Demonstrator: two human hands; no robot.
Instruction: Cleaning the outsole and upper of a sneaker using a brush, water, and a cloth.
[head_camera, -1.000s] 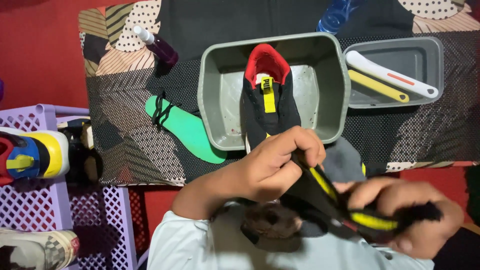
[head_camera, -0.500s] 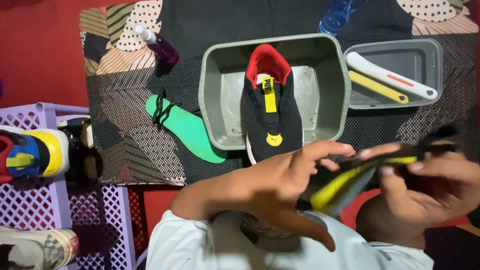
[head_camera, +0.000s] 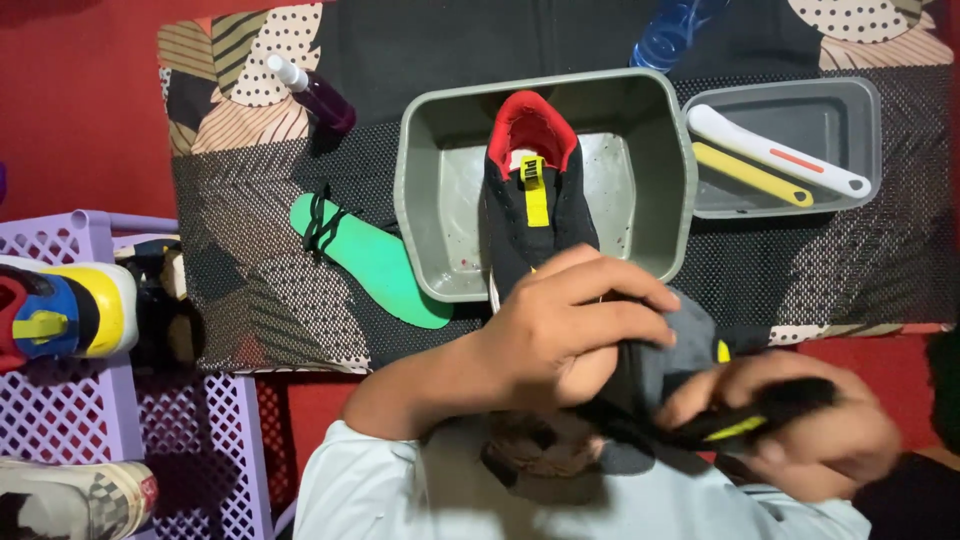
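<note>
Now left hand (head_camera: 570, 325) curled over top of black shoe (head_camera: 650, 400), fingers (head_camera: 620, 285) wrapped on dark knit fabric; right hand (head_camera: 810, 435) blurred, fingers pinched narrow on yellow-striped black strip (head_camera: 750, 420). Second black shoe (head_camera: 535, 200), red collar, lies beyond fingertips in grey plastic basin (head_camera: 660, 140)

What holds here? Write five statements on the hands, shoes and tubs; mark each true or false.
1. A black shoe lies in the grey tub. True.
2. The green insole lies inside that tub. False: it lies on the mat beside it.
3. The small tray holds two brushes. True.
4. The left hand is empty. False: it grips a black shoe.
5. The right hand rests on the lilac basket. False: it holds the black and yellow piece.
</note>
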